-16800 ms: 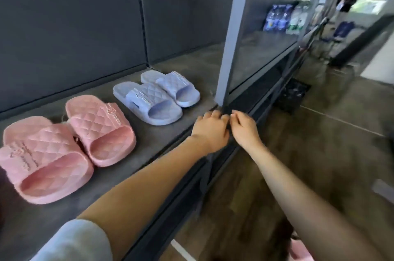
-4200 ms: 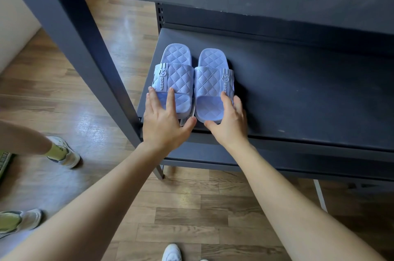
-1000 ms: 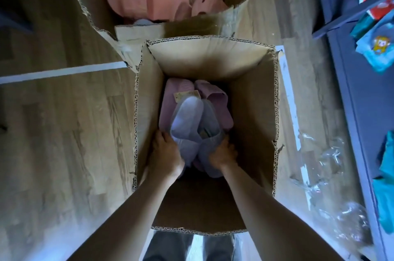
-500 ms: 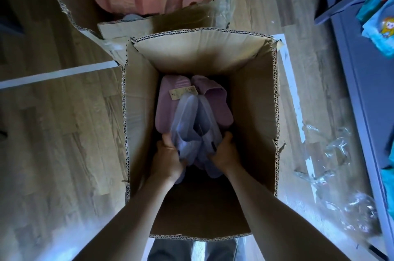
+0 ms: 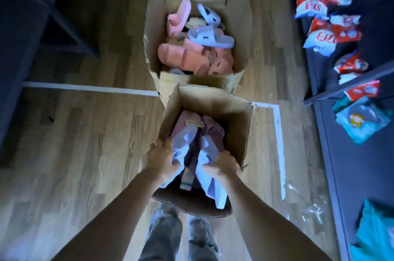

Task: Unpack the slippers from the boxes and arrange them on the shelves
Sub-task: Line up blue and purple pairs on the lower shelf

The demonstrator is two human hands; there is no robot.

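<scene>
I look straight down at two open cardboard boxes on a wood floor. Over the near box my left hand grips one pale blue slipper and my right hand grips the other pale blue slipper. Both slippers are lifted near the box's rim and held a little apart. Under them, mauve slippers with a paper tag lie in the box. The far box holds several pink slippers and some pale blue ones.
A dark shelf unit with coloured packets runs along the right side. Crumpled clear plastic lies on the floor by it. White tape lines cross the floor. Another dark shelf frame stands at the left. My legs show below the near box.
Both hands have risen out of the near box with the pale blue pair and drawn the two slippers apart. The view has pulled back, showing the whole far box.
</scene>
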